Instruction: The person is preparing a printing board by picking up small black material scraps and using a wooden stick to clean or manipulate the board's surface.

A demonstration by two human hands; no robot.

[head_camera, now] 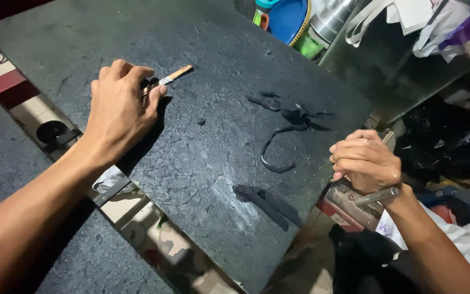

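The middle of the dark worktop (pixel 191 158) lies open, a broad bare stretch between the left hand (pixel 118 109) at the far left and the right hand (pixel 365 160) at the right edge. Thin black scraps (pixel 289 117) clutter the far right part, and a dark strip (pixel 262 201) lies near the right corner. Beyond the far edge, containers (pixel 286 19) and cloth (pixel 409 16) crowd the way.

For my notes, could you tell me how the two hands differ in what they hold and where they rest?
The left hand pinches a small blade tool with an orange tip; the right hand is fisted around a metal rod. The left lies on the dark slab; the right sits at its edge. Both are closed.
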